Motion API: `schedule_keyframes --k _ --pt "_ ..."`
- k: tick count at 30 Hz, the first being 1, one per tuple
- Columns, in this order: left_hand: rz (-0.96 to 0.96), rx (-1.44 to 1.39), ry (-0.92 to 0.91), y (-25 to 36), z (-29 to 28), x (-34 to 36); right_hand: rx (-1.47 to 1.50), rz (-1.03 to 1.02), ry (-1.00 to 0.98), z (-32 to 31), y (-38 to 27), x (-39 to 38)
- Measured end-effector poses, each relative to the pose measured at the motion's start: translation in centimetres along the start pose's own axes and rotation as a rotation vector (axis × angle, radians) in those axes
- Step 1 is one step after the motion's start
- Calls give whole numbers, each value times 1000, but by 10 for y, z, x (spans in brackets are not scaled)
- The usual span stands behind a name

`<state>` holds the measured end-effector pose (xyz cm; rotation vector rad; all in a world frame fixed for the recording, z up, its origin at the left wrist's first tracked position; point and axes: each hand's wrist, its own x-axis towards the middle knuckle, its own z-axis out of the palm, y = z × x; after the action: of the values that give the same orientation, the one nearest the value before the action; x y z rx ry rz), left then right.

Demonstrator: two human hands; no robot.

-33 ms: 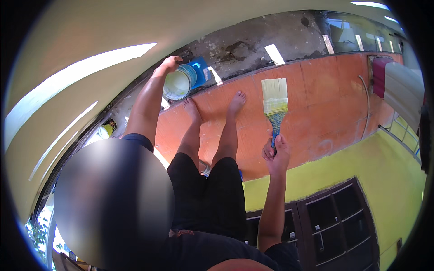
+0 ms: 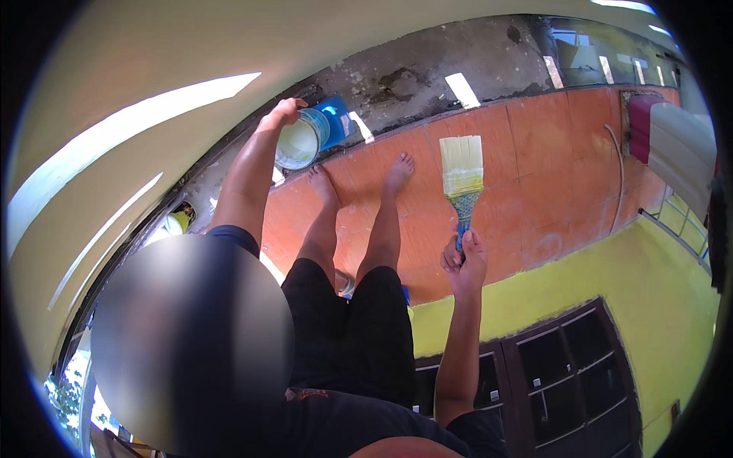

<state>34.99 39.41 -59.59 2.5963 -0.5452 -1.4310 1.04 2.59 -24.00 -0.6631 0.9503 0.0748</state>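
Note:
My left hand grips the rim of a round paint bucket. The bucket is tilted toward me, and pale, creamy paint shows inside. A blue flat-sided container lies against the bucket's right side; I cannot tell whether they are joined. My right hand is closed round the blue handle of a wide paintbrush. Its bristles point away from me and are coated with pale paint, yellower near the ferrule. The brush is held over the orange floor, apart from the bucket.
My bare feet stand on orange floor tiles. A stained grey concrete strip runs along the cream wall. On the right are a yellow-green wall, a dark paned door and a thin hose. A small yellow-green container sits left.

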Motion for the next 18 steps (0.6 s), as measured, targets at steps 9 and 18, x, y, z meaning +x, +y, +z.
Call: schedule_keyframes --k 9,18 --pt "113 426 241 6 9 -31 37 25 96 -24 33 -5" --pt "46 303 -76 3 -8 -114 4 11 29 12 19 -8"
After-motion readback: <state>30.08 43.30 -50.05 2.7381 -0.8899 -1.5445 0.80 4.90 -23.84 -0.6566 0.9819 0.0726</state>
